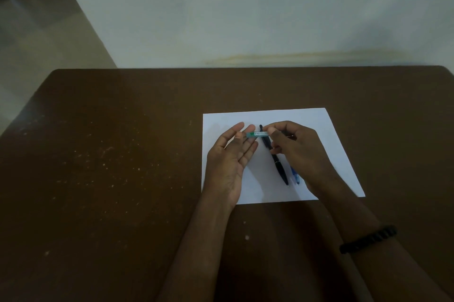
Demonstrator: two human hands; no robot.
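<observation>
A white sheet of paper (294, 119) lies on the brown table (122, 154). My right hand (297, 149) pinches one end of a small green tube (256, 134) with a pale label, held level above the sheet. My left hand (228, 164) is beside it with the palm up and fingers straight, its fingertips at the tube's green end. A black pen (276, 159) lies on the paper under my hands, tip toward me. The tip of a blue pen (295, 175) shows beside it, mostly hidden by my right hand.
The table's far edge meets a pale wall (245, 19). The floor (36, 31) shows past the table's left corner. A black band (368, 239) is on my right wrist. Pale specks dot the tabletop's left half.
</observation>
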